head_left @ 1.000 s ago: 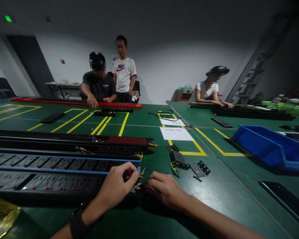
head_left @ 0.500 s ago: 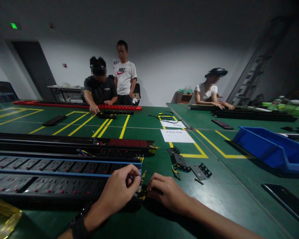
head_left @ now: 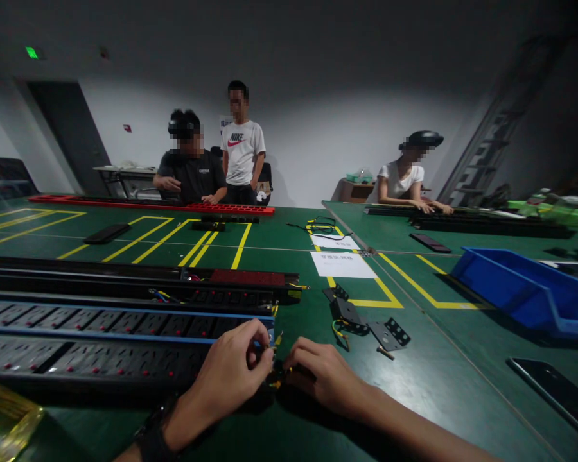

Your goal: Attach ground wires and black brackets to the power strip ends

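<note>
Head: left hand [head_left: 234, 366] pinched, right hand [head_left: 320, 372] curled, by power strip [head_left: 108, 360]; holdings unclear.

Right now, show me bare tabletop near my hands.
Green tabletop lies bare between the black brackets, blue bin and phone; a narrow lane separates brackets from socket strips. Crowded: the nearest one's end, between your left hand and right hand, among wires.

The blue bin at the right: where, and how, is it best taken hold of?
On the blue bin, the near wall's upper rim looks best, with the right hand coming from above: the top is open and that wall stands raised, unobstructed.
</note>
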A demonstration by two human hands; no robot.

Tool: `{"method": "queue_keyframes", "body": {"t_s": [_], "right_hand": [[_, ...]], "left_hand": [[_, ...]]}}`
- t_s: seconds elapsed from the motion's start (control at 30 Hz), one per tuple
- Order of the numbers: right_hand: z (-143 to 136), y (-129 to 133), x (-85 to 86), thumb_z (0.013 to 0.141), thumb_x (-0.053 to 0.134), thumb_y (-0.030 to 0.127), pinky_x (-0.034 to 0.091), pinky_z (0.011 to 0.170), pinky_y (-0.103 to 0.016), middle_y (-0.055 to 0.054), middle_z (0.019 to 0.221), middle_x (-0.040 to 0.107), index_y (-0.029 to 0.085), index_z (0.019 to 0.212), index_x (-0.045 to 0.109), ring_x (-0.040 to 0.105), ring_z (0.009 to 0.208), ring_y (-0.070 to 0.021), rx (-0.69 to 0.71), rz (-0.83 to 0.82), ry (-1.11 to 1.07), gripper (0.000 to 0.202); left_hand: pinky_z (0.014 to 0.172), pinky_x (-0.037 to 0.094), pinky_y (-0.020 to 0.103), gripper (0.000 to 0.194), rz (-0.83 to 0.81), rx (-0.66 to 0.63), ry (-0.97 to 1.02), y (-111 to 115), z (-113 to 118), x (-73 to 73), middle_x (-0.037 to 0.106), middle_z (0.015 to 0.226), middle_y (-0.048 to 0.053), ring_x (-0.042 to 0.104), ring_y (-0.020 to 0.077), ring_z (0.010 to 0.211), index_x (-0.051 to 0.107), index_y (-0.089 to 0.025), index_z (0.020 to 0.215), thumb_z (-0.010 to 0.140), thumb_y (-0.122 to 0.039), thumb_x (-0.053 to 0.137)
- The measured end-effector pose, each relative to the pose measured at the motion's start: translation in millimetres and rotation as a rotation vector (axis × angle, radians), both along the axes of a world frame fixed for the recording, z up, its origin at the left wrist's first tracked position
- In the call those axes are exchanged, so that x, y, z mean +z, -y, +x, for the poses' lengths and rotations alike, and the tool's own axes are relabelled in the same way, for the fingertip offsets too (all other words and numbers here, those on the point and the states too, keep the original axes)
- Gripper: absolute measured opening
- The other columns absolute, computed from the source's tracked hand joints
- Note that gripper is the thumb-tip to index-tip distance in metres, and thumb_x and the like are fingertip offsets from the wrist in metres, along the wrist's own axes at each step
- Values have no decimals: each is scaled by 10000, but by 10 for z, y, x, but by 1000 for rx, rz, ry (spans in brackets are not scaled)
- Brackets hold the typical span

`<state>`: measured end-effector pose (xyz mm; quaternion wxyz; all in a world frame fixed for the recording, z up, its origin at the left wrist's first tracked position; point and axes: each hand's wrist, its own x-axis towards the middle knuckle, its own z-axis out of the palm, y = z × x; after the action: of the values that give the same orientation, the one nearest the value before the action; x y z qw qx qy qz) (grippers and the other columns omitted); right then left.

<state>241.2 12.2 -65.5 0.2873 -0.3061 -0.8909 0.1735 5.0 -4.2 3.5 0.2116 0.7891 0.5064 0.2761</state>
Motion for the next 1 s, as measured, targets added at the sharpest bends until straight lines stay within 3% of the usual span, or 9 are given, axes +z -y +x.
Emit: {"method": "queue_keyframes", "body": {"t_s": [0.33,0.6,1.0], "right_hand": [[12,6,27,1043,574,236,487,672,-247,-47,962,694,212,1009,689,657,796,-161,20,52,-32,123],[7,4,27,1051,586,246,482,680,-250,-44,977,694,216,1016,689,664,804,-165,16,43,-34,114],[14,2,5,1073,558,263,450,666,-248,-46,953,690,209,1025,696,645,779,-160,23,58,-47,156]], "left_hand": [[651,380,308,107,94,-22,-58,24,1,-71,658,877,10,589,163,671,607,-227,936,973,-264,514],[695,393,307,219,-26,-112,-15,8,-8,23,661,854,17,606,187,772,614,-221,895,1033,-307,469],[711,387,303,123,0,-168,-129,45,5,33,662,924,11,614,197,833,653,-227,937,1000,-253,550]]}}
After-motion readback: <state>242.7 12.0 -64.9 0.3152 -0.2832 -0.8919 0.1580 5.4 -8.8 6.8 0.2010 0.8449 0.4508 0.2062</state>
